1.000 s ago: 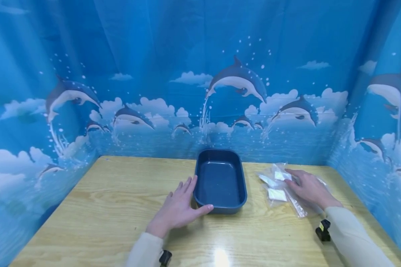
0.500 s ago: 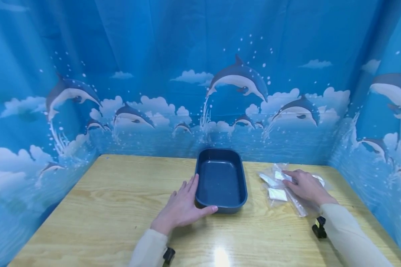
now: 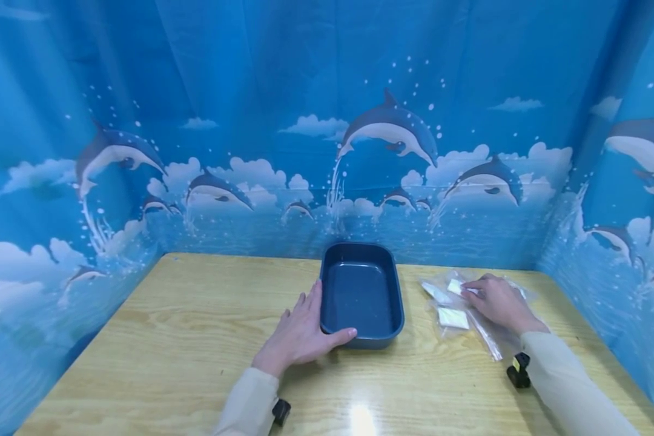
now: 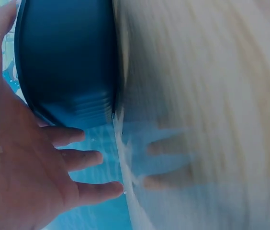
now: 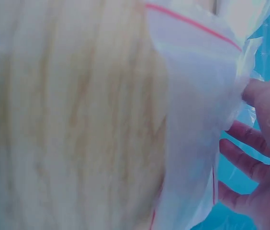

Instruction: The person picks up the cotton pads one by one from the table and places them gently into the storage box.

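A dark blue rectangular pan (image 3: 358, 303) stands on the table. My left hand (image 3: 300, 339) lies along its near left corner, fingers straight beside the left wall and thumb over the near rim. In the left wrist view the fingers of the left hand (image 4: 34, 158) stretch out past the pan (image 4: 68, 62). At the right, my right hand (image 3: 501, 303) pinches a clear zip-lock bag (image 3: 485, 333) between thumb and fingers, in a loose pile of such bags. The right wrist view shows the zip-lock bag (image 5: 197, 96), with its red seal line, raised in front of the right hand (image 5: 269, 143).
White flat pieces show inside the other bags, one in a near bag (image 3: 452, 318) and one in a bag farther left (image 3: 436, 292). A blue dolphin-print curtain (image 3: 283, 151) closes off the back and sides of the wooden table (image 3: 196, 339).
My left hand has slid slightly right and forward, closer against the pan. The right hand has shifted a little left, and the bag under it has changed shape slightly.
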A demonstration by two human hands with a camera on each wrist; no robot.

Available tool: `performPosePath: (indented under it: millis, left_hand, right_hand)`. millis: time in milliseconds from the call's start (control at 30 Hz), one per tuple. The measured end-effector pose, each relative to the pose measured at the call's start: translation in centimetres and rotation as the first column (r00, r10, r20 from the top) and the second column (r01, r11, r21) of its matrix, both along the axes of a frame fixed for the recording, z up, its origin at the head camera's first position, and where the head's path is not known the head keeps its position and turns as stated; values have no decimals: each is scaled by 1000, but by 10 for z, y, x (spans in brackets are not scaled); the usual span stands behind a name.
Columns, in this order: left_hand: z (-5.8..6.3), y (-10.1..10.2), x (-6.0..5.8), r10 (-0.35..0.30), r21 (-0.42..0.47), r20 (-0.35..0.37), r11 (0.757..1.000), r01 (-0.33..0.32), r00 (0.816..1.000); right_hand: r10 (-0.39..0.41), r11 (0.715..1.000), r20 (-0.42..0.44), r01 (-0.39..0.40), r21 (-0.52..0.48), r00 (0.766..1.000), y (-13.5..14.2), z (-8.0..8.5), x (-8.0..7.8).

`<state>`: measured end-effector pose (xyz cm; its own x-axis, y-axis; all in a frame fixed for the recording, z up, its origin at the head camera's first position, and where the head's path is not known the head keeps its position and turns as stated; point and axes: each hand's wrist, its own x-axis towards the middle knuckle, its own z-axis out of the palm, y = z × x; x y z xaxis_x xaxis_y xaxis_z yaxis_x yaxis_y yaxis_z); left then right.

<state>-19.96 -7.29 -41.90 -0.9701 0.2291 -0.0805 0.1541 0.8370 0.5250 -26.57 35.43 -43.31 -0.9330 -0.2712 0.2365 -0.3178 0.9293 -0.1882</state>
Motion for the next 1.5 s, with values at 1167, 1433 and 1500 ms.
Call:
performPosePath:
  millis: [1167, 1433, 1500]
  left_hand:
    - [-2, 5, -5, 3, -25, 12, 1000, -2, 1000]
    - [-2, 5, -7, 8, -27, 17, 1000, -8, 1000]
    - [-2, 6, -7, 11, -32, 20, 999, -10, 1000]
  right_hand:
    - [126, 979, -412, -181, -95, 902, -57, 37, 30]
    - [168, 966, -398, -230, -114, 902, -79, 46, 32]
    - [187, 961, -416, -254, -110, 890, -82, 46, 32]
